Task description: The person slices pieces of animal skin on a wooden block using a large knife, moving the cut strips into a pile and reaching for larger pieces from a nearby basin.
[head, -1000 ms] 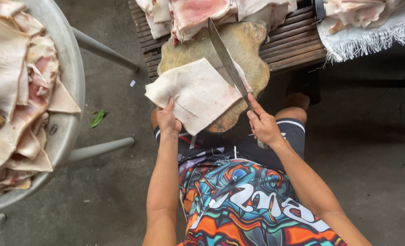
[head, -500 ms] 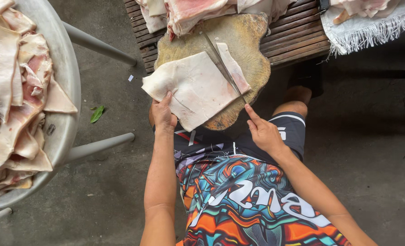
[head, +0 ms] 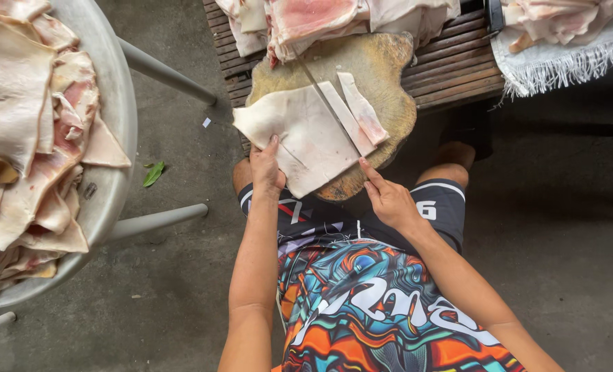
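Seen from above, a seated person in a bright patterned shirt works at a round wooden chopping block (head: 382, 58) set on a slatted surface (head: 451, 65). A pale sheet of pork skin (head: 299, 134) lies flat on the block, its near corner hanging slightly over the edge toward the person's knees.

The left hand (head: 266, 169) presses down on the sheet's near left edge, fingers (head: 273, 146) laid flat and close together on it, pinning rather than gripping.

The right hand (head: 389, 200) is closed around a knife handle, which the hand hides. The knife (head: 323, 96) has a long thin blade running diagonally away from the person, from near right to far left, lying along the sheet's right side. Just right of the blade lie 2 narrow cut strips (head: 361, 110), parallel to it.

So the sheet lies left of the blade, between the 2 hands, with the left hand directly on it.

More slabs of meat (head: 306, 17) are heaped beyond the block. To the left, a large metal basin (head: 117, 117) holds stacked skins.
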